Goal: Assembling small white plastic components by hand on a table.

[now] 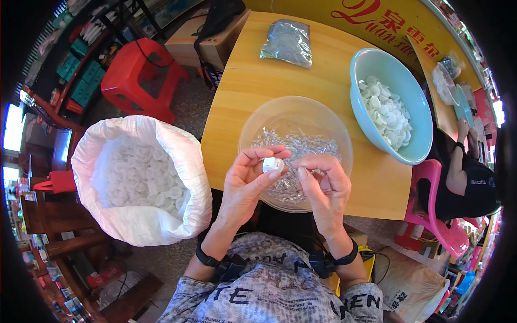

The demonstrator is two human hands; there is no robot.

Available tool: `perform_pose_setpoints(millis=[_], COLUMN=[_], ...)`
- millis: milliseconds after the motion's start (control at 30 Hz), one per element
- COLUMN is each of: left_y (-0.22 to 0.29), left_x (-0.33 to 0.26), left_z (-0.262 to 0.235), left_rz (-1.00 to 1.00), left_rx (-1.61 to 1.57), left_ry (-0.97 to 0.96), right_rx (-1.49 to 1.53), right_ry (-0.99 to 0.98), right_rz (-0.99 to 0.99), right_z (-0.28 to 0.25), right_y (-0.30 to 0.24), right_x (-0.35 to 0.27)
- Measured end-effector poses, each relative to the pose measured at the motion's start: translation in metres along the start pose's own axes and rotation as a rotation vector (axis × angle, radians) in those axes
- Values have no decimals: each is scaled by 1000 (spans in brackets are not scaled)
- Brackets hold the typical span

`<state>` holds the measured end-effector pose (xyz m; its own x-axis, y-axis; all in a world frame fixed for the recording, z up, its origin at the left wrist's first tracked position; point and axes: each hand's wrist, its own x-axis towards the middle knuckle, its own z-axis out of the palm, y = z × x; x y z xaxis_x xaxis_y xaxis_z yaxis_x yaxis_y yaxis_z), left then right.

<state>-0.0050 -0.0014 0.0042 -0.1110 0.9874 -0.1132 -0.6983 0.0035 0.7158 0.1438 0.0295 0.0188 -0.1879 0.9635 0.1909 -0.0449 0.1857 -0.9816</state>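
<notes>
I've left hand [241,182] clamped on a white cap [273,164] above the clear tub [285,110], likely to catch drops; right hand [326,185] pinched together, can't tell on what.

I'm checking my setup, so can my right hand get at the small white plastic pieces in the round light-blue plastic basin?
Probably yes. Your right hand sits left of the open basin and nearer your body, with nothing visible blocking the way to the pieces.

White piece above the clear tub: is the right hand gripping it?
No, the left hand holds the white piece above the clear tub.
</notes>
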Motion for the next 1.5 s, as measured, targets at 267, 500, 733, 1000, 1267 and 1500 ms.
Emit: perform_pose_setpoints(millis=[267,500,733,1000,1267,1500], left_y=[-12,-9,-5,-4,-5,-6], left_x=[0,-6,-2,-3,1,0], left_z=[-11,-8,-3,-7,-16,-16], left_rz=[87,61,66,-42,-22,5], left_rx=[135,239,168,195,221,239], left_ry=[-27,-23,-23,27,17,-1], right_rx=[-5,122,163,327,-198,-185], right_ry=[-52,-64,-126,-100,-53,-69], right_rz=[-35,40,8,114,-197,-207], right_z=[10,9,8,10,8,9], right_y=[-1,5,2,0,-2,-1], right_x=[-5,-2,-1,-2,4,4])
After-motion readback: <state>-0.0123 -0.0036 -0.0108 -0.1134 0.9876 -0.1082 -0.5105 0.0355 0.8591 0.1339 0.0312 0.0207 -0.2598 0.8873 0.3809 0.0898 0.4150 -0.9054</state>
